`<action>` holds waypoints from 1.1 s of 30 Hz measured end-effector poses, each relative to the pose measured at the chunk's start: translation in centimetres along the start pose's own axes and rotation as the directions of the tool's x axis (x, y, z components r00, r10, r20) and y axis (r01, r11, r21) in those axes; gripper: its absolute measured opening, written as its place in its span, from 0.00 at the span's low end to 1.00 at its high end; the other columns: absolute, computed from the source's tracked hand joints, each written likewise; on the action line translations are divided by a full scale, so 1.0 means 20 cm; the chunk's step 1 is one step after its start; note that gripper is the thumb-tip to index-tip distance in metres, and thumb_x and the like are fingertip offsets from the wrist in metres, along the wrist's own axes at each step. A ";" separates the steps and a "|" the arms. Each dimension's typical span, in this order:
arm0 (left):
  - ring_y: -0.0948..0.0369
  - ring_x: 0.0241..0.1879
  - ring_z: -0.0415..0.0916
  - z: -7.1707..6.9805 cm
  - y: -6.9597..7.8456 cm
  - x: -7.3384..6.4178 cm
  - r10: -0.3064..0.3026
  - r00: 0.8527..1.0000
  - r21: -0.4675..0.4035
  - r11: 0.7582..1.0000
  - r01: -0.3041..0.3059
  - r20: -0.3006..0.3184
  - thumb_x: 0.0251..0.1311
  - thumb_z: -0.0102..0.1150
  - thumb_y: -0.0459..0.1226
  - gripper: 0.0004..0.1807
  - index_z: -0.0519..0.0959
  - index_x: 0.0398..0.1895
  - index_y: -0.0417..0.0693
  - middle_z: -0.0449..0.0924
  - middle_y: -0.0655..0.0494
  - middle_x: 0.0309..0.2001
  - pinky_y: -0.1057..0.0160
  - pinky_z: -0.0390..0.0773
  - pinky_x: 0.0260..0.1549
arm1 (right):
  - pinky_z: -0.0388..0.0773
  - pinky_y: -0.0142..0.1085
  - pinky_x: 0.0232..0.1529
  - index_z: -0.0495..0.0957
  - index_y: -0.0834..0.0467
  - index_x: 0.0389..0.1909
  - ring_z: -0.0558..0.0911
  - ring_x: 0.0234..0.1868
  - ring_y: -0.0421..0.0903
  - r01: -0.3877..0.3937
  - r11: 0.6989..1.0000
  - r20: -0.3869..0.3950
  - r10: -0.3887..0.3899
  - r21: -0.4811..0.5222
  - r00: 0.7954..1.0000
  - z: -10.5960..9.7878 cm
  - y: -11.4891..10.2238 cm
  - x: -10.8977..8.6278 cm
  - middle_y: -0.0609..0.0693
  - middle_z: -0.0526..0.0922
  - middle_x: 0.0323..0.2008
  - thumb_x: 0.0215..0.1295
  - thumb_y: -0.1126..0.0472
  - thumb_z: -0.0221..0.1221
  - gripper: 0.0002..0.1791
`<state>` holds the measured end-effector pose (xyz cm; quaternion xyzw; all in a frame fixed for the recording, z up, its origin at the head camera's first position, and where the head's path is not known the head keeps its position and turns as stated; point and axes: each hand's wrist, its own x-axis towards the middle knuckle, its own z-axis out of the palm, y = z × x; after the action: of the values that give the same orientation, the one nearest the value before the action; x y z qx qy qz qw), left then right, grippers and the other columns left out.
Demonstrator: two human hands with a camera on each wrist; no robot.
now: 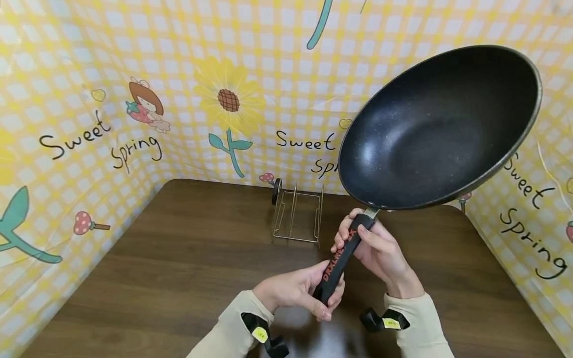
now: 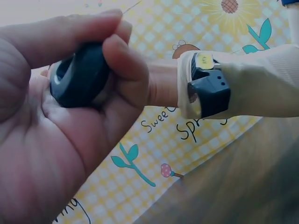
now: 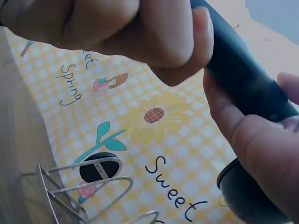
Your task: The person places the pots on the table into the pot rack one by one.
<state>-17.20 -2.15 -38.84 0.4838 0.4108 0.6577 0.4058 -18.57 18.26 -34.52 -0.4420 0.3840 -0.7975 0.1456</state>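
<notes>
A black wok is held up over the table, tilted so its inside faces the head camera. My left hand grips the lower end of its black handle, which has red lettering. Higher up, my right hand holds the same handle just below the metal neck, thumb on top. In the left wrist view, the fingers of my left hand curl round the handle's end. The right wrist view has my right hand at the handle, beside part of the wok.
A wire rack stands at the back of the brown wooden table, left of the wok. A black disc is at the rack's left side. Yellow checked cloth hangs round the back and sides.
</notes>
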 end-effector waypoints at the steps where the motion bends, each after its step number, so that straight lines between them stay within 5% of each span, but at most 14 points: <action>1: 0.63 0.33 0.71 0.00 0.00 0.00 0.007 1.000 -0.007 1.000 -0.007 0.012 0.59 0.50 0.14 0.25 0.48 0.51 0.24 0.67 0.57 0.34 0.68 0.75 0.32 | 0.75 0.43 0.55 0.61 0.61 0.58 0.76 0.47 0.51 0.004 1.000 0.029 -0.005 0.016 1.000 0.00 0.00 0.00 0.55 0.73 0.43 0.79 0.67 0.33 0.13; 7: 0.63 0.33 0.71 0.00 -0.02 0.00 0.045 0.996 -0.054 0.998 -0.041 0.081 0.65 0.60 0.29 0.28 0.49 0.48 0.25 0.68 0.59 0.34 0.67 0.75 0.32 | 0.72 0.43 0.56 0.61 0.59 0.61 0.75 0.47 0.49 0.033 0.993 0.165 -0.051 0.113 0.985 -0.03 0.04 0.03 0.54 0.72 0.46 0.80 0.64 0.39 0.14; 12: 0.64 0.32 0.71 0.01 -0.03 0.02 0.077 0.987 -0.109 0.992 -0.062 0.141 0.64 0.65 0.36 0.33 0.48 0.43 0.27 0.67 0.62 0.34 0.68 0.74 0.31 | 0.74 0.42 0.54 0.62 0.59 0.54 0.78 0.46 0.48 0.054 0.995 0.153 -0.067 0.088 0.986 -0.04 0.05 0.05 0.53 0.75 0.45 0.78 0.60 0.46 0.11; 15: 0.64 0.32 0.71 0.01 -0.04 0.02 0.085 0.986 -0.138 0.988 -0.065 0.144 0.63 0.66 0.36 0.26 0.55 0.42 0.36 0.67 0.62 0.33 0.68 0.74 0.31 | 0.76 0.42 0.53 0.62 0.58 0.53 0.79 0.46 0.48 0.071 0.997 0.141 -0.072 0.013 0.987 -0.04 0.05 0.05 0.52 0.76 0.45 0.77 0.60 0.47 0.10; 19: 0.63 0.31 0.71 -0.01 -0.06 0.01 0.065 0.991 -0.153 0.987 -0.046 0.118 0.61 0.67 0.37 0.23 0.59 0.46 0.52 0.68 0.63 0.33 0.68 0.74 0.31 | 0.78 0.40 0.51 0.63 0.57 0.55 0.80 0.45 0.47 0.065 0.994 0.101 -0.057 -0.086 0.993 -0.04 0.05 0.04 0.51 0.76 0.44 0.77 0.60 0.48 0.11; 25: 0.64 0.34 0.74 -0.01 -0.05 -0.03 0.003 1.000 -0.183 0.983 -0.001 0.015 0.60 0.67 0.33 0.25 0.58 0.49 0.45 0.71 0.61 0.36 0.68 0.78 0.34 | 0.81 0.38 0.47 0.63 0.55 0.53 0.82 0.44 0.46 -0.032 0.990 0.023 0.035 -0.138 0.999 -0.06 0.07 0.03 0.51 0.77 0.42 0.76 0.60 0.49 0.10; 33: 0.65 0.36 0.76 0.03 -0.06 -0.09 -0.041 0.998 -0.164 0.986 0.031 -0.056 0.57 0.61 0.21 0.25 0.56 0.46 0.43 0.71 0.59 0.36 0.66 0.78 0.40 | 0.81 0.39 0.48 0.61 0.55 0.52 0.81 0.43 0.45 -0.118 0.979 0.034 0.126 -0.168 0.991 -0.05 0.13 0.04 0.50 0.77 0.42 0.76 0.61 0.49 0.09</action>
<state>-16.10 -3.38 -40.42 0.4217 0.3761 0.6957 0.4434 -20.11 16.59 -36.32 -0.4459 0.4721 -0.7422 0.1654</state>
